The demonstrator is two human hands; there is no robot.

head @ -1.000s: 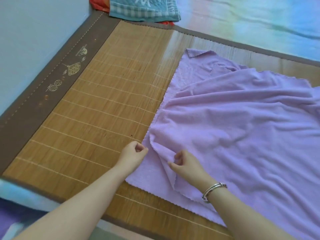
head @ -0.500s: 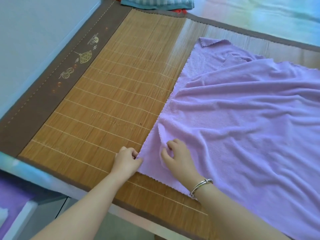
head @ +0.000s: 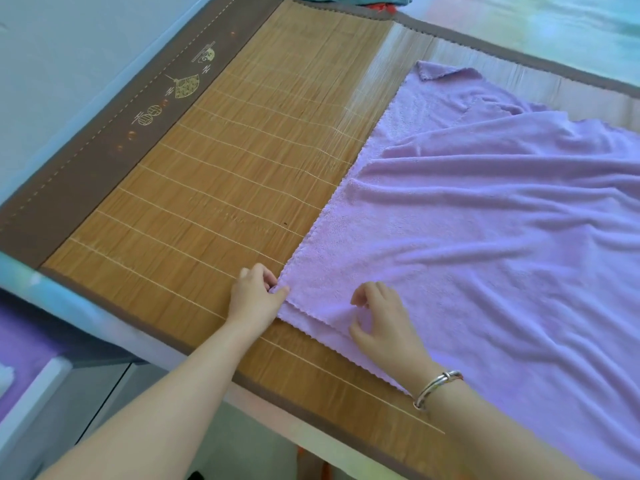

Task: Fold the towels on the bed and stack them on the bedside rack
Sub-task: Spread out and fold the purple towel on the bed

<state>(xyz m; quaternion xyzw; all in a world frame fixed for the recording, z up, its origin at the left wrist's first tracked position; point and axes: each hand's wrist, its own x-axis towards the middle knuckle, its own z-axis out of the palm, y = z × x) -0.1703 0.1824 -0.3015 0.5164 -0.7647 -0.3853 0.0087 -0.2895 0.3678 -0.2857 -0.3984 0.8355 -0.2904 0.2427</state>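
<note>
While the purple towel (head: 485,237) is spread over the bamboo mat (head: 207,202) on the bed, its near corner is pinched by the left hand (head: 254,299), the grip closed narrow on the doubled cloth. Just right of this grip, the right hand (head: 381,327) is laid on the same towel with fingers curled and loose, nothing being held. A metal bracelet (head: 438,388) is worn on that wrist. Further right, the cloth is seen wrinkled.
</note>
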